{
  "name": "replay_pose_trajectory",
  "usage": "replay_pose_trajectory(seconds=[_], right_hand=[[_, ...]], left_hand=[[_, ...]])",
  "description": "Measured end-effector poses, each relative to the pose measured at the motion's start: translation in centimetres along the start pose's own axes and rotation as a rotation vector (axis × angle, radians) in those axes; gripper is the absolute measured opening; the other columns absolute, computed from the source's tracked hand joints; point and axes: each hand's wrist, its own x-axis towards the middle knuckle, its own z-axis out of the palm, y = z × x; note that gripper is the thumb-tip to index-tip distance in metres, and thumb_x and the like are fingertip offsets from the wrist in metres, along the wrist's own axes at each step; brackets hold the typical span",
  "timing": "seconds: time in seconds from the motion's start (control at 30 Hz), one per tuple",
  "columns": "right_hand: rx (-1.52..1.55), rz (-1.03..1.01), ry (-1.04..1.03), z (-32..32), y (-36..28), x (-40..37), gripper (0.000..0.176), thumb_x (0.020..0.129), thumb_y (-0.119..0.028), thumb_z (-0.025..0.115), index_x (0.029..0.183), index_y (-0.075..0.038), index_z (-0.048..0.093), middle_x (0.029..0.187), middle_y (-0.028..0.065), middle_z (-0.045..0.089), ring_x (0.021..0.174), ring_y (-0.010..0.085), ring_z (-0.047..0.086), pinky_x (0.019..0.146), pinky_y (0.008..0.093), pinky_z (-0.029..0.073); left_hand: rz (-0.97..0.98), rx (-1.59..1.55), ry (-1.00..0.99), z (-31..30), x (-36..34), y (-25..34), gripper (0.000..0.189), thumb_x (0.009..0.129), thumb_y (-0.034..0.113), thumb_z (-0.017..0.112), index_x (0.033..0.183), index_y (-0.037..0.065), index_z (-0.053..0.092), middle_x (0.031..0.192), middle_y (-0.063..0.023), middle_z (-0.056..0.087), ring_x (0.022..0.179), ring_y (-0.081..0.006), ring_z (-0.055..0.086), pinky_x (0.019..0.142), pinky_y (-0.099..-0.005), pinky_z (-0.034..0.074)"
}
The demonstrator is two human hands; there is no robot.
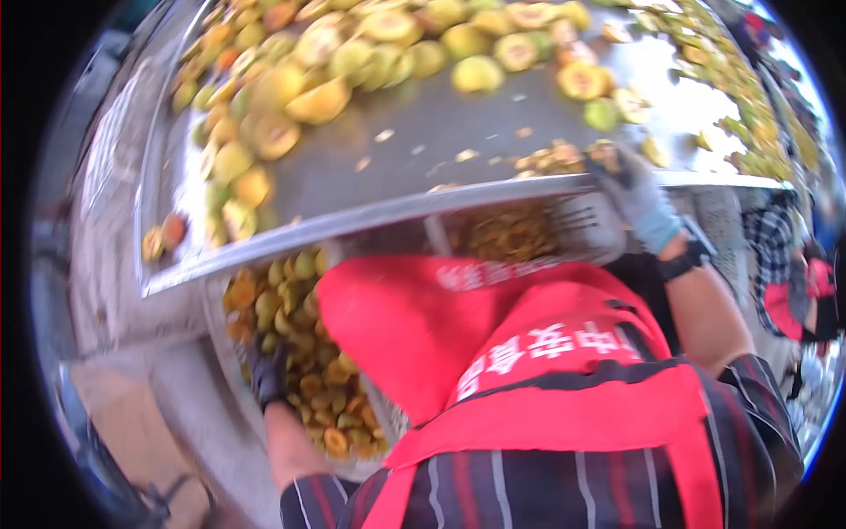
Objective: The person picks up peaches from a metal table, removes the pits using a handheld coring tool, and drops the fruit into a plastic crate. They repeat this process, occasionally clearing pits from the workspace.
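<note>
My left hand [267, 375], in a dark glove, is down at the left rim of a white crate [222, 348] filled with halved yellow-orange fruit pieces [317, 388]; its fingers curl on the rim. My right hand [636, 189], in a grey glove, rests at the front edge of a steel table [423, 123], touching a small heap of fruit scraps [551, 159]. Whether it holds anything I cannot tell. A second white crate [582, 231] with brownish scraps [507, 231] sits under the table edge below that hand. My red apron [529, 370] covers the middle.
Several cut yellow-green fruit halves [352, 53] are piled along the far and left sides of the table. More fruit lines the table at the far right [749, 115]. Another person in a checked shirt and red apron [789, 282] stands at the right. Grey floor lies at the left.
</note>
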Motion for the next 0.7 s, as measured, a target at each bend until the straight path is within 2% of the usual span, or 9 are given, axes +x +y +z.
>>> replay_pose_trajectory(seconds=[0.07, 0.17, 0.3, 0.4, 0.5, 0.57, 0.63, 0.67, 0.7], right_hand=[[-0.17, -0.021, 0.03, -0.3, -1.0, 0.0, 0.043, 0.072, -0.021, 0.07, 0.106, 0.001, 0.056, 0.093, 0.0202, 0.061, 0.086, 0.0334, 0.06, 0.078, 0.0362, 0.048], [-0.113, 0.135, -0.09, -1.0, -3.0, 0.1, 0.037, 0.073, -0.02, 0.069, 0.102, -0.001, 0.056, 0.092, 0.0195, 0.061, 0.087, 0.0341, 0.059, 0.077, 0.0381, 0.047], [-0.216, -0.026, -0.03, -1.9, -2.2, 0.1, 0.029, 0.077, -0.017, 0.067, 0.098, -0.001, 0.056, 0.091, 0.0133, 0.063, 0.083, 0.0243, 0.061, 0.075, 0.0332, 0.047], [0.739, 0.171, -0.01, -2.9, 1.1, 1.2, 0.023, 0.082, -0.013, 0.065, 0.097, 0.001, 0.056, 0.087, 0.0004, 0.061, 0.08, 0.0032, 0.052, 0.071, 0.022, 0.044], [0.331, 0.456, 0.113, -7.5, 3.3, 4.5, 0.02, 0.085, -0.013, 0.06, 0.102, -0.001, 0.057, 0.086, 0.0021, 0.06, 0.079, 0.0111, 0.059, 0.068, 0.0236, 0.048], [0.32, 0.15, 0.252, -7.2, 7.8, 6.5, 0.029, 0.081, -0.029, 0.063, 0.097, -0.006, 0.059, 0.08, 0.011, 0.064, 0.073, 0.0208, 0.061, 0.067, 0.0304, 0.048], [-0.087, 0.056, 0.035, -9.1, 5.8, 7.4, 0.028, 0.081, -0.028, 0.056, 0.1, -0.007, 0.059, 0.092, 0.0147, 0.064, 0.085, 0.0312, 0.061, 0.071, 0.0359, 0.048], [-0.31, -0.143, 0.029, -7.7, 8.3, 8.2, 0.032, 0.083, -0.032, 0.048, 0.101, -0.009, 0.06, 0.095, 0.0153, 0.063, 0.09, 0.0323, 0.06, 0.074, 0.0386, 0.048], [-0.532, -0.07, -0.139, -6.2, 9.8, 9.1, 0.035, 0.084, -0.033, 0.042, 0.103, -0.009, 0.06, 0.098, 0.0152, 0.062, 0.09, 0.0328, 0.06, 0.076, 0.041, 0.048]], left_hand=[[-0.093, 0.151, -0.195, 0.3, -1.5, -4.4, 0.061, 0.072, 0.043, 0.066, 0.116, 0.003, 0.054, 0.118, -0.0203, 0.053, 0.114, -0.0355, 0.044, 0.098, -0.0394, 0.034], [0.159, 0.415, -0.035, 2.4, -6.2, -8.8, 0.052, 0.07, 0.037, 0.068, 0.111, 0.008, 0.057, 0.109, -0.0194, 0.057, 0.103, -0.0357, 0.05, 0.091, -0.0401, 0.038], [-0.356, -0.141, -0.057, 5.2, -10.7, -14.5, 0.046, 0.068, 0.019, 0.069, 0.109, 0.003, 0.055, 0.103, -0.0196, 0.059, 0.099, -0.0343, 0.054, 0.084, -0.0384, 0.042], [-0.175, 0.079, -0.023, 3.3, -15.8, -10.7, 0.048, 0.07, 0.018, 0.069, 0.111, -0.001, 0.053, 0.103, -0.0176, 0.059, 0.096, -0.0322, 0.057, 0.083, -0.0384, 0.044], [-0.19, -0.078, -0.118, 2.6, -15.3, -9.6, 0.043, 0.069, 0.018, 0.066, 0.105, 0.0, 0.052, 0.099, -0.0145, 0.059, 0.092, -0.0241, 0.056, 0.076, -0.0345, 0.045], [-0.305, -0.047, -0.127, 1.0, -11.4, -8.9, 0.042, 0.07, 0.016, 0.065, 0.106, 0.0, 0.052, 0.103, -0.0138, 0.058, 0.086, -0.0267, 0.056, 0.077, -0.0349, 0.045], [0.481, 0.023, 0.322, 1.2, -5.6, -11.8, 0.041, 0.077, 0.025, 0.063, 0.11, 0.003, 0.051, 0.104, -0.0132, 0.059, 0.075, -0.026, 0.057, 0.066, -0.0328, 0.047], [0.293, -0.172, 0.273, -1.5, -5.6, -5.3, 0.041, 0.079, 0.025, 0.061, 0.111, 0.002, 0.051, 0.104, -0.0129, 0.059, 0.076, -0.0249, 0.057, 0.067, -0.0322, 0.047], [0.26, -0.355, 0.227, -3.0, -6.1, 2.3, 0.04, 0.081, 0.025, 0.059, 0.112, 0.002, 0.05, 0.104, -0.0126, 0.059, 0.078, -0.0238, 0.057, 0.068, -0.0316, 0.047]])
